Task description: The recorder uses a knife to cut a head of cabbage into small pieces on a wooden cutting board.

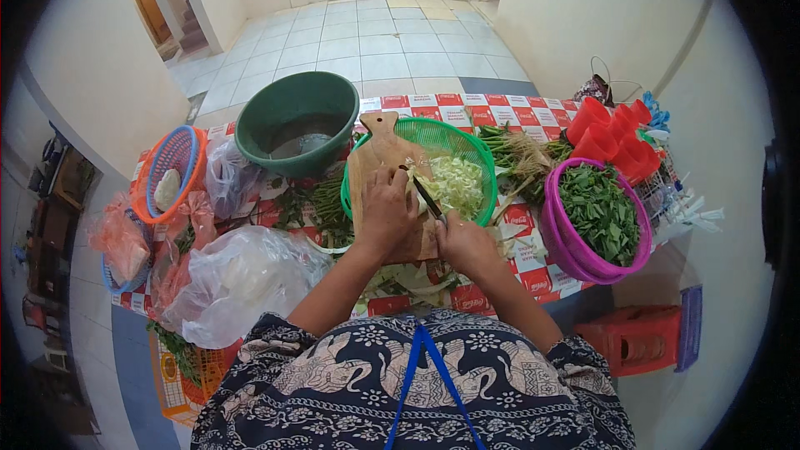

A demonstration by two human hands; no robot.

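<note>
A wooden cutting board (365,165) with a holed handle rests across a green plastic basket (490,165). On the board, my left hand (386,203) has its fingers bent over a piece of pale cabbage (412,186), mostly hidden under them. My right hand (464,239) grips a knife (427,195) by the handle, its dark blade slanting up and left beside the left fingertips. Shredded cabbage (461,184) is heaped in the basket, right of the blade, with a few shreds on the board.
A deep green basin (250,147) stands behind on the left. Long green beans (332,200) and a clear plastic bag (250,275) lie left of the board. At right are a magenta basket (550,244) of cut leaves (597,212), rooted greens (515,153) and red cups (590,140).
</note>
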